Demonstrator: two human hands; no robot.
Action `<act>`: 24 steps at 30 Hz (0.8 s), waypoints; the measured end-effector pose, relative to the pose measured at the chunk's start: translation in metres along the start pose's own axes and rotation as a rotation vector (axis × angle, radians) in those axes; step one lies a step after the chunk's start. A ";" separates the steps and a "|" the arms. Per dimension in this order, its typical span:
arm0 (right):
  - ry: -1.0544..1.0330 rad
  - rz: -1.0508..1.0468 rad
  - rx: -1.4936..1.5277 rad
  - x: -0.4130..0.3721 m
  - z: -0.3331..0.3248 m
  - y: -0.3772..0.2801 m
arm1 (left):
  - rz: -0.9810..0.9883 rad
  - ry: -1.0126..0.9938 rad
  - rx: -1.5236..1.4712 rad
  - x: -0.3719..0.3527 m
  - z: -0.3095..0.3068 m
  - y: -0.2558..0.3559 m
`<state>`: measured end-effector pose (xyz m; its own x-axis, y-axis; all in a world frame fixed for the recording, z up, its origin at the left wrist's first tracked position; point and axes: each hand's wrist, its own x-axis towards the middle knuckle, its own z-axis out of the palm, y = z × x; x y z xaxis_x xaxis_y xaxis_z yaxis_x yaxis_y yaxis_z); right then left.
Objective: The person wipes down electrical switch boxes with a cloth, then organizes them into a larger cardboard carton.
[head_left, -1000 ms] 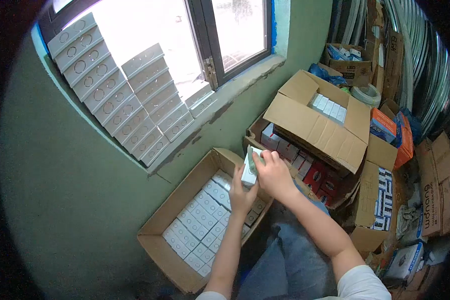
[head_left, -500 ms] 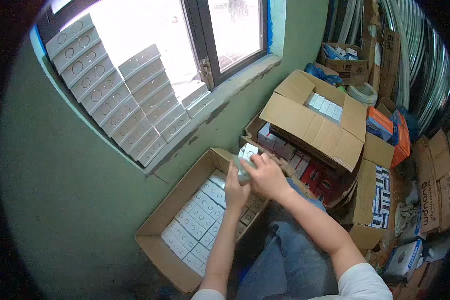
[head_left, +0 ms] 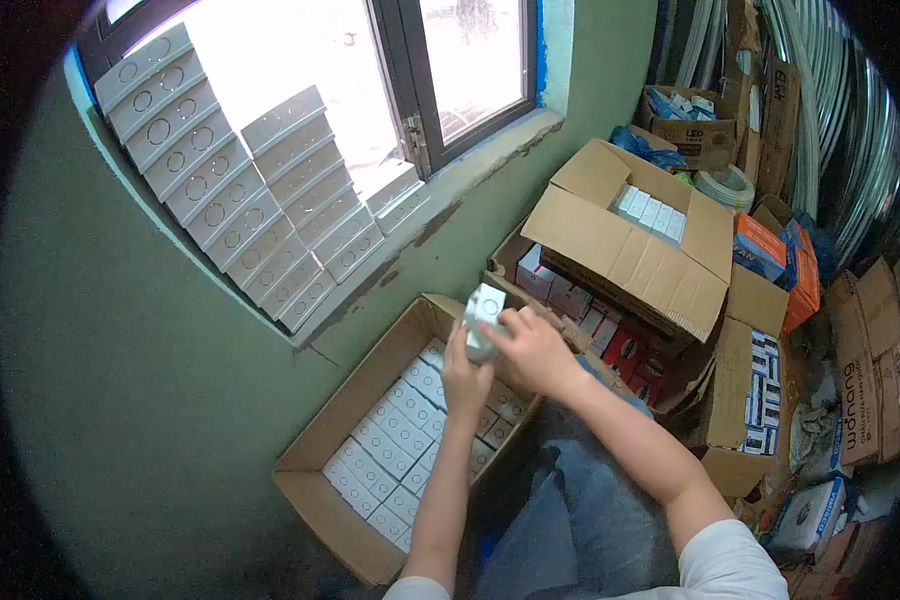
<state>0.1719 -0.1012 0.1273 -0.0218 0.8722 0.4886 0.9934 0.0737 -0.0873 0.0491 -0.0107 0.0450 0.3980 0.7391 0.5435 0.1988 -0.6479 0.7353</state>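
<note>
Both hands are gripping a small white box (head_left: 483, 315) above the far end of an open carton (head_left: 320, 440) filled with matching boxes. The left hand (head_left: 465, 378) is clasping it from below, the right hand (head_left: 530, 350) is closing on its side, and fingers are hiding its lower half; its print is too small to read.

- Lower half of the small white box (head_left: 483, 312) sits hidden behind the left hand (head_left: 467, 378) and right hand (head_left: 532, 352).
- Print on the packs (head_left: 395, 440) under the left hand: too small to read.
- Both arms run off the bottom edge.
</note>
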 end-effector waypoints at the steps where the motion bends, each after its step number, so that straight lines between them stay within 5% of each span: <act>1: -0.035 -0.027 0.034 -0.001 0.004 -0.004 | -0.107 -0.012 -0.018 0.002 0.000 -0.003; 4: 0.005 0.004 0.004 0.006 0.005 0.002 | -0.124 -0.036 -0.008 0.000 -0.008 0.006; 8: 0.145 0.190 -0.148 0.005 0.005 0.022 | 0.098 0.027 0.002 -0.005 -0.001 0.022; 14: 0.023 0.013 -0.022 -0.003 0.008 -0.017 | -0.047 0.017 0.003 -0.003 -0.008 0.002; 19: 0.097 0.287 -0.150 0.003 0.004 0.006 | 0.000 -0.019 -0.017 -0.003 -0.008 0.009; 24: 0.060 0.225 -0.003 -0.002 0.001 -0.004 | 0.017 0.007 0.013 -0.004 -0.007 0.003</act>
<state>0.1675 -0.1026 0.1258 0.2072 0.8360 0.5081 0.9728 -0.1212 -0.1972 0.0419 -0.0145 0.0481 0.3956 0.7290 0.5586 0.2041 -0.6628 0.7205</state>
